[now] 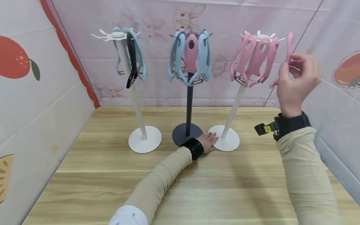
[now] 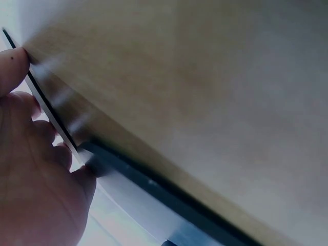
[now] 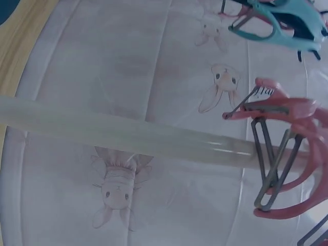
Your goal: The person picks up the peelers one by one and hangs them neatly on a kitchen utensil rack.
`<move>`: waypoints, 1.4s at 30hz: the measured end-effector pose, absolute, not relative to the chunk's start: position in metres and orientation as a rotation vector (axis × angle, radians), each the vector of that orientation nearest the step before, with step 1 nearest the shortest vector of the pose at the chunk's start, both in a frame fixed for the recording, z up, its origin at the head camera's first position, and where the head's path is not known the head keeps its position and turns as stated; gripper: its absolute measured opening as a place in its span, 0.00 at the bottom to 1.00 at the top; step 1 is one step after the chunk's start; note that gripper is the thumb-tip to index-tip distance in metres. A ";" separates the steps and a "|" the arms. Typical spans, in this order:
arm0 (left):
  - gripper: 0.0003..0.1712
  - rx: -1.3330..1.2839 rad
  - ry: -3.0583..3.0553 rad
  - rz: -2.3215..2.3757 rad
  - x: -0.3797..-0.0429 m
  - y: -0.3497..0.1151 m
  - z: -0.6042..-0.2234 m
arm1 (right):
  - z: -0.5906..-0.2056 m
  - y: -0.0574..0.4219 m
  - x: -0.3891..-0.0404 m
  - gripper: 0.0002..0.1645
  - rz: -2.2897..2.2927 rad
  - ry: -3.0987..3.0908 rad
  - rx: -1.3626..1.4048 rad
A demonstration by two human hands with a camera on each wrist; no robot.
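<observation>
In the head view my right hand [image 1: 299,76] pinches a pink peeler [image 1: 290,47] between thumb and fingers. It is upright, just right of the hook tips of the right-hand white stand [image 1: 232,112]. Several pink peelers [image 1: 257,57] hang there by their handles, blades downward; the right wrist view shows a pink peeler's grey blade [image 3: 277,169] close up. Low on the table, my left hand [image 1: 208,142] lies with fingers extended over the edge of that stand's round white base [image 1: 229,143]. The left wrist view shows the left hand [image 2: 41,179] by the base edges.
A black stand [image 1: 189,109] in the middle carries blue and pink peelers [image 1: 202,56]. On the left white stand [image 1: 137,112] hang blue peelers [image 1: 139,53] and a black peeler [image 1: 131,59], beside bare hooks. Patterned sheets [image 1: 157,90] rise behind the wooden table [image 1: 107,187].
</observation>
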State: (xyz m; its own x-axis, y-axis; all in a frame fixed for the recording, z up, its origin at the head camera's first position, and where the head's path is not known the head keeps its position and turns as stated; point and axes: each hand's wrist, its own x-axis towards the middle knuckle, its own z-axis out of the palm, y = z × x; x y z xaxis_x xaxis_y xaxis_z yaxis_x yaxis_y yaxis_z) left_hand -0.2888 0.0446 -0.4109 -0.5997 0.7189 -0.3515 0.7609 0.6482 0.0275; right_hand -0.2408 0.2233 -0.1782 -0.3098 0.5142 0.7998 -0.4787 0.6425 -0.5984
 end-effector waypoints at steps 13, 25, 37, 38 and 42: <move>0.34 1.191 2.565 -0.220 -0.294 0.047 -0.424 | -0.165 0.217 -0.252 0.11 1.142 -1.709 -0.069; 0.34 1.161 2.565 -0.233 -0.301 0.053 -0.434 | -0.171 0.212 -0.246 0.13 1.124 -1.817 -0.080; 0.35 1.188 2.559 -0.208 -0.302 0.053 -0.435 | -0.210 0.217 -0.238 0.15 0.879 -1.647 0.069; 0.35 1.192 2.558 -0.208 -0.300 0.051 -0.431 | -0.212 0.214 -0.236 0.15 0.876 -1.623 0.081; 0.35 1.200 2.562 -0.203 -0.295 0.046 -0.423 | -0.219 0.196 -0.223 0.18 0.862 -1.580 0.177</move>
